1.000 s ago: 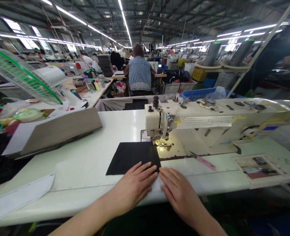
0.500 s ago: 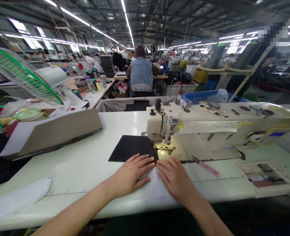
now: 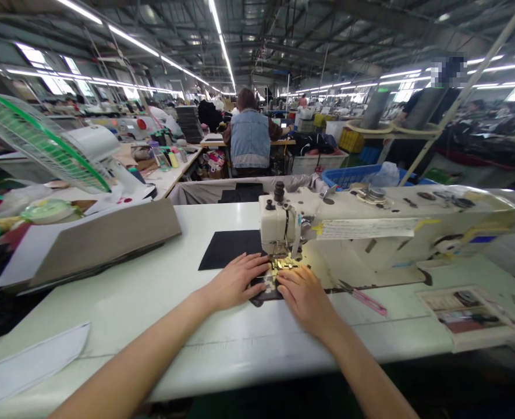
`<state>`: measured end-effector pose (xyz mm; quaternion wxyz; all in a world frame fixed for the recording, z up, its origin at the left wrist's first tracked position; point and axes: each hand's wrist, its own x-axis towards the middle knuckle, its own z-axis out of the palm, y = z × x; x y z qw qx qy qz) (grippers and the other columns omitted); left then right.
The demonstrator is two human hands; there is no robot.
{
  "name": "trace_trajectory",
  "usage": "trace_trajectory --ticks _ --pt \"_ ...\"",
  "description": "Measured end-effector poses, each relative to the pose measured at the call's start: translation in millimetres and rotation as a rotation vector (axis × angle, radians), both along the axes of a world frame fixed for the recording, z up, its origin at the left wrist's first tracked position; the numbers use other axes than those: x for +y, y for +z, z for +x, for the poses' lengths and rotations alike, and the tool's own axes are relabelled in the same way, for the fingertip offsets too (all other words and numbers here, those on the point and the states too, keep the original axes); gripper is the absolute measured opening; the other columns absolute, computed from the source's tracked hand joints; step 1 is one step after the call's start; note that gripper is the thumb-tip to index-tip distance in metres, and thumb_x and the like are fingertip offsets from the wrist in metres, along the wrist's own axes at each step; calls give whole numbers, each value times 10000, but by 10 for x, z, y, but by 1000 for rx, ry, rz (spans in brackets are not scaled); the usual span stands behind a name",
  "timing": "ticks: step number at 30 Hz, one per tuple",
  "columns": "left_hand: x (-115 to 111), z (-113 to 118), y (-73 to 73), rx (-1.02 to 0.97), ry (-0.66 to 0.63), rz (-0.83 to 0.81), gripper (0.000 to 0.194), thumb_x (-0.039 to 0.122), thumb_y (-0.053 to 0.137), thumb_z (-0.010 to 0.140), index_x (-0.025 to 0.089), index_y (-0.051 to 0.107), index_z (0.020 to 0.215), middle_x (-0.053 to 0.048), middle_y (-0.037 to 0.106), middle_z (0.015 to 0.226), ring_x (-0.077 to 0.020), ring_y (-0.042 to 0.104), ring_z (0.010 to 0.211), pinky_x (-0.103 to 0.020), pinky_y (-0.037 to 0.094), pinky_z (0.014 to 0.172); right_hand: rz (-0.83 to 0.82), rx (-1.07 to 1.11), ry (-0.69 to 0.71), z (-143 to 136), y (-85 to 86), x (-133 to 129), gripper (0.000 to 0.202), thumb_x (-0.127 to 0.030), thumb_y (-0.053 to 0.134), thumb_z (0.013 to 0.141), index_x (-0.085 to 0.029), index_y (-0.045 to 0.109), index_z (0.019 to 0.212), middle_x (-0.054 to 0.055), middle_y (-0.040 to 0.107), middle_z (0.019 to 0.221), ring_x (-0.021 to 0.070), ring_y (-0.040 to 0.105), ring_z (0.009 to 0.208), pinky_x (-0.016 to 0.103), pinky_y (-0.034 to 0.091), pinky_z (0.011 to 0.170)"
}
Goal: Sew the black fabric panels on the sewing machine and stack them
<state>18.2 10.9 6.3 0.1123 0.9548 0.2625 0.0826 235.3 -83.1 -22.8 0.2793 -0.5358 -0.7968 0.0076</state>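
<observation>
Strip lights (image 3: 223,49) run down the long workshop, over a pale tabletop (image 3: 222,349) where two bare hands meet near a sewing machine (image 3: 357,212). Closest to me on that side, the left hand (image 3: 235,283) lies flat, palm down, fingers slightly apart and closed on nothing I can see; its fingertips overlap the near edge of a black piece (image 3: 226,250). Beside it, the right hand (image 3: 305,298) has its fingers close together, tips just short of the lit presser foot (image 3: 288,266); whether they pinch anything, I cannot tell.

From the left fingertips, the black piece stretches away and to the left, flat on the table, its longer direction seemingly crosswise. Left is clearly the nearer hand. The relation that counts, I'd judge, is how its right edge lines up with the foot, and that is just what I can't see: the machine's head hides the far right corner, and the left fingers cover the near one. Needle and stitching are too small to make out.

Further out, pink-handled snips (image 3: 370,302) lie right of the right hand, beyond them a parts tray (image 3: 471,317). Both forearms run out of view below.
</observation>
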Motion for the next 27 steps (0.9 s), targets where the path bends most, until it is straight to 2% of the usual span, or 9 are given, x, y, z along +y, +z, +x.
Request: trace_trajectory --ticks 5,8,16,18,23,27 --pt "16 -3 -33 -18 17 7 508 461 501 994 292 471 1473 -63 455 1553 -281 421 1424 -527 296 1185 -4 42 -19 -36 -49 -185 283 -206 453 1013 -197 649 1217 95 679 1238 251 599 1136 492 464 1037" --pt "6 -5 -58 -13 22 11 509 457 491 999 292 458 1480 -58 443 1561 -278 404 1436 -532 279 1193 7 51 -39 -63 -110 -268 330 -196 430 1016 -168 602 1296 112 643 1314 266 563 1214 505 457 1061" --pt "-31 3 -69 -7 47 25 476 466 465 1011 289 492 1452 -47 453 1555 -263 404 1437 -511 282 1193 29 44 -62 -81 -178 -283 340 -203 434 1013 -178 597 1310 108 643 1324 259 566 1238 517 452 1088" --pt "-49 21 -91 17 98 37 533 491 468 1002 259 455 1482 -67 417 1576 -273 363 1462 -514 267 1197 50 42 -63 -78 -214 -281 340 -208 421 1019 -176 600 1306 112 650 1315 265 575 1232 528 459 1077" --pt "-105 51 -191 85 333 67 852 682 423 945 81 330 1541 -202 268 1617 -338 200 1520 -543 180 1211 88 36 -24 -18 -333 -266 337 -236 421 1026 -177 605 1301 118 656 1312 278 586 1231 529 473 1059" --pt "-215 -78 -286 125 349 92 864 720 282 960 95 307 1556 -187 250 1628 -322 168 1530 -523 157 1212 103 40 8 31 -377 -255 334 -266 441 1023 -181 615 1295 119 654 1319 283 585 1235 527 469 1063"
